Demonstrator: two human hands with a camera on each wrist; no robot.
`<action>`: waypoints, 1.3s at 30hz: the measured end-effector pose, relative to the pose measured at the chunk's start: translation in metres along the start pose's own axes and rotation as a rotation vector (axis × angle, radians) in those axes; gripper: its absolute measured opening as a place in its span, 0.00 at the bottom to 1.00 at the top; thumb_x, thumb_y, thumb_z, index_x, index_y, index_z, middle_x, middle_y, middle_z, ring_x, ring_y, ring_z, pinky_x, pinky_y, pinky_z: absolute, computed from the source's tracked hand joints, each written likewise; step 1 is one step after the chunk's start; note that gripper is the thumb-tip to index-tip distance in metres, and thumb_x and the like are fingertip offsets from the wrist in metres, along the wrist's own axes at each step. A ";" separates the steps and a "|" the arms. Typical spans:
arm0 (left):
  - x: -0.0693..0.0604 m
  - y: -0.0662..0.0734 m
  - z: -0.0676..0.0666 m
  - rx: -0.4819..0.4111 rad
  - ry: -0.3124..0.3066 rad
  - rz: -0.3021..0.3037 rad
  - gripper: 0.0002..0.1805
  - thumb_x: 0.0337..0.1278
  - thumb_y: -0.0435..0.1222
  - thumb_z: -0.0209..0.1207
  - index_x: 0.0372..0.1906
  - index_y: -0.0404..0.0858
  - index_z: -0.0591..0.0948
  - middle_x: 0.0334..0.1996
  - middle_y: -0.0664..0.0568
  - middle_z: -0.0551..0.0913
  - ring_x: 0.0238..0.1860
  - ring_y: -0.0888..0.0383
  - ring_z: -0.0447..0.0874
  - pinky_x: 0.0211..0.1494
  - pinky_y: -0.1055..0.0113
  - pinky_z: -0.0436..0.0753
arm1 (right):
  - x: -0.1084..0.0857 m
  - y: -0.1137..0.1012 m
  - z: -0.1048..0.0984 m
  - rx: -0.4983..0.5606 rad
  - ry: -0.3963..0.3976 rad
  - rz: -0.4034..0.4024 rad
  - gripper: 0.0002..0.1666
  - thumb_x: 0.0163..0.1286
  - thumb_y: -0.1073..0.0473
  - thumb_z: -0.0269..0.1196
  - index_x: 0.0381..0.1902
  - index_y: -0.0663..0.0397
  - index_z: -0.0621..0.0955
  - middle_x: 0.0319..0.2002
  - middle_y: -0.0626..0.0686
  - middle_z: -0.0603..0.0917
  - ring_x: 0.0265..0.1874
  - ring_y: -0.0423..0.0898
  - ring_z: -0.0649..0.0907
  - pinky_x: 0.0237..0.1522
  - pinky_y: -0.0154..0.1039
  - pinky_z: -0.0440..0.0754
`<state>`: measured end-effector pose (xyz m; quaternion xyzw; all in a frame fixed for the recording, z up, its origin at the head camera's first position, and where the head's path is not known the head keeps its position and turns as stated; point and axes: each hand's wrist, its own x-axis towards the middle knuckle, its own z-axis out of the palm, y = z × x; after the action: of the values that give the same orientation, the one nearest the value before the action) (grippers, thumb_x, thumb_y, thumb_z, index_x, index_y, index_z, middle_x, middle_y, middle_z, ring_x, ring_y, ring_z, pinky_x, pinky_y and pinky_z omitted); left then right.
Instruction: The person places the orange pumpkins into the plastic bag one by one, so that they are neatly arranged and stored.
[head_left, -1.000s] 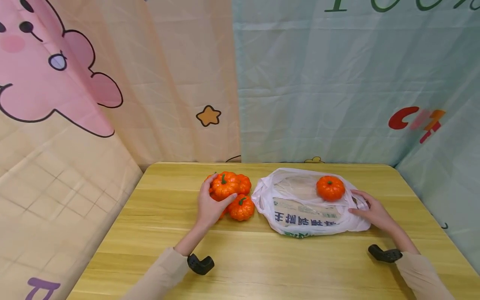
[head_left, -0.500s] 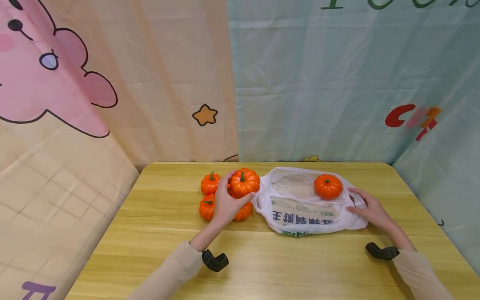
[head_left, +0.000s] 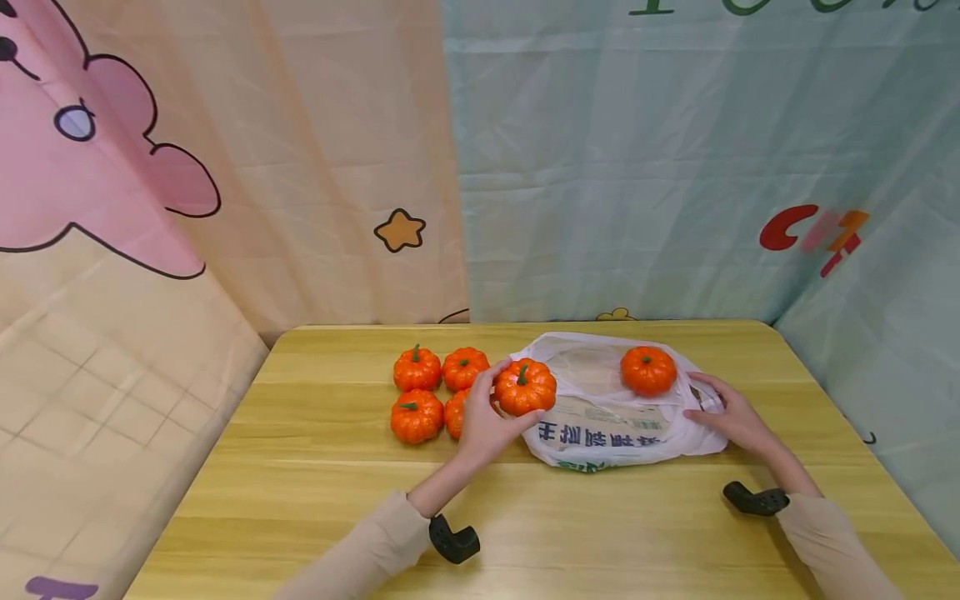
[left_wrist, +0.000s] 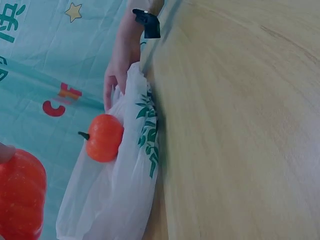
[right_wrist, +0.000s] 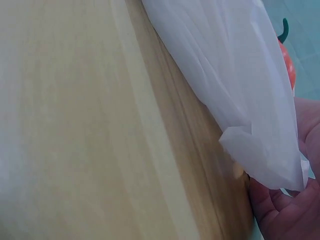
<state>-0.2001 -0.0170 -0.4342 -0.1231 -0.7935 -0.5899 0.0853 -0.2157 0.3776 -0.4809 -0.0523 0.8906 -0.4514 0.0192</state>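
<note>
At far left a pale curtain (head_left: 345, 167) with a pink cartoon figure (head_left: 135, 158) hangs behind my table (head_left: 600, 533). Next come four small orange pumpkins (head_left: 417, 417) in two rows, all squat. The far left one's stem points up and away from me; the near left one's lies over toward the left. The near right one is partly hidden behind my left hand (head_left: 486, 427).

That hand is clamped on a larger pumpkin (head_left: 526, 388), my fingers round its far left side and my thumb along its near right side. I hold it raised, and from my head it overlaps the left end of a white plastic bag (head_left: 630, 454); the left wrist view shows it apart from the bag. Its green stem (head_left: 522, 374) points up and slightly away from me. It is broader than tall, so its long axis runs across the body, at right angles to the stem.

The bag lies with its long axis running left to right, opening upward, its dark lettering (head_left: 600, 437) facing me. Another pumpkin (head_left: 648, 371) sits toward the right of the opening, its stem upward; I cannot tell how deep it rests.

At the bag's right end, my right hand (head_left: 738, 421) pinches the plastic, thumb on the near side and fingers on the far side. A black wrist device (head_left: 756, 500) sits by my right sleeve (head_left: 832, 542).
</note>
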 end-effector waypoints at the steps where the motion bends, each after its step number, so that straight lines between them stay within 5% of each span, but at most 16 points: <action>1: -0.001 0.000 0.003 -0.012 -0.011 0.000 0.44 0.38 0.39 0.75 0.65 0.40 0.69 0.63 0.48 0.71 0.60 0.51 0.71 0.62 0.55 0.76 | 0.000 0.000 0.000 0.003 0.000 -0.001 0.42 0.64 0.60 0.64 0.70 0.68 0.59 0.69 0.76 0.55 0.66 0.74 0.55 0.62 0.74 0.52; 14: 0.002 0.014 0.037 -0.018 -0.063 -0.003 0.44 0.39 0.43 0.75 0.66 0.40 0.69 0.61 0.49 0.72 0.60 0.53 0.71 0.60 0.59 0.77 | -0.001 0.000 0.000 0.001 0.004 -0.012 0.42 0.64 0.60 0.64 0.70 0.68 0.59 0.69 0.76 0.55 0.66 0.75 0.55 0.62 0.75 0.52; 27: 0.013 0.013 0.075 -0.094 -0.058 -0.114 0.43 0.39 0.40 0.75 0.65 0.41 0.69 0.63 0.47 0.72 0.62 0.49 0.71 0.64 0.52 0.74 | 0.000 0.003 -0.001 0.004 0.011 -0.016 0.41 0.64 0.60 0.64 0.70 0.68 0.59 0.69 0.76 0.56 0.66 0.74 0.56 0.61 0.75 0.53; 39: 0.036 0.009 0.098 -0.070 -0.042 -0.167 0.42 0.40 0.38 0.74 0.65 0.38 0.69 0.61 0.48 0.73 0.60 0.50 0.73 0.61 0.54 0.77 | 0.000 0.005 0.000 0.007 0.019 -0.030 0.41 0.63 0.61 0.65 0.68 0.69 0.60 0.68 0.76 0.57 0.65 0.74 0.57 0.61 0.75 0.53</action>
<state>-0.2309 0.0831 -0.4445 -0.0716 -0.7814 -0.6198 0.0146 -0.2159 0.3799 -0.4849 -0.0612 0.8882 -0.4553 0.0042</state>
